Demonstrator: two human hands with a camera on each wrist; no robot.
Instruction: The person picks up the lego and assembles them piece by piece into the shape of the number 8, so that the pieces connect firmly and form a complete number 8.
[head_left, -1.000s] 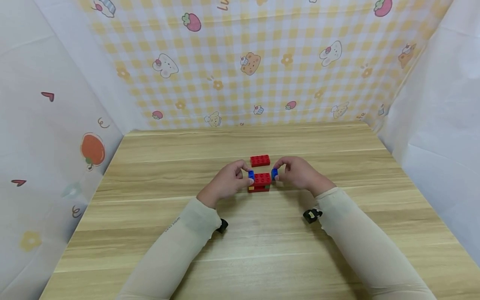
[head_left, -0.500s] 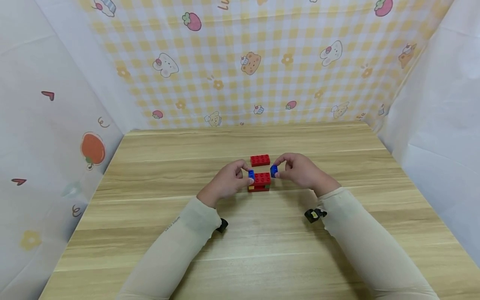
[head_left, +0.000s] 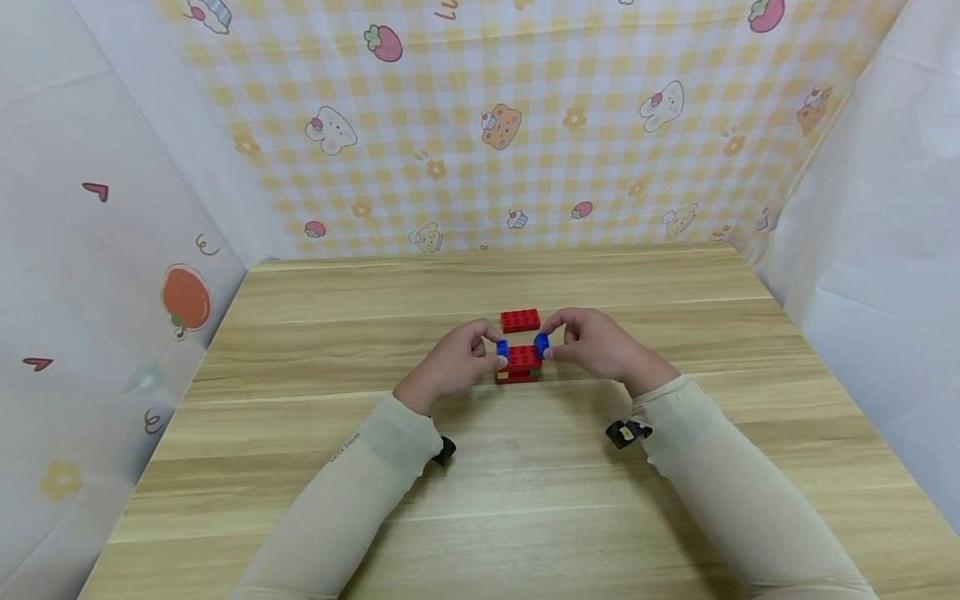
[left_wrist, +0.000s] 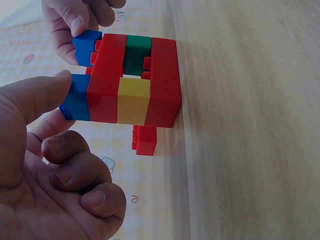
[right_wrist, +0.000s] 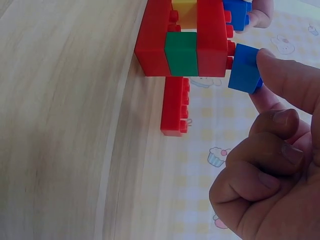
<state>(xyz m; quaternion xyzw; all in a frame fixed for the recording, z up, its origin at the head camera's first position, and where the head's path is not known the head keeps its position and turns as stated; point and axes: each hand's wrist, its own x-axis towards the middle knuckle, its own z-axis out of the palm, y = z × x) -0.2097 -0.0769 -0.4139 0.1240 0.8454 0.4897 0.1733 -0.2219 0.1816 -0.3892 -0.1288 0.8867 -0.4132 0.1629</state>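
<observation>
A stack of toy building bricks stands on the wooden table: a red brick below, a yellow brick (left_wrist: 133,100) and a green brick (right_wrist: 181,54) as its middle layer, and a red brick (head_left: 523,358) across the top. My left hand (head_left: 455,364) pinches a blue brick (left_wrist: 80,97) that sits on the left end of the top red brick. Between thumb and forefinger, my right hand (head_left: 596,346) holds another blue brick (right_wrist: 245,69), slightly tilted, just above the studs at the right end.
Behind the stack lies a loose red brick (head_left: 520,321) on the wooden table (head_left: 495,517). A yellow checked cloth (head_left: 465,183) hangs at the table's back edge, and white sheets (head_left: 885,250) flank both sides.
The right hand has lifted its blue brick a little and brought it left, from beside the stack to over its right end. My left hand keeps its place on the other blue brick.
</observation>
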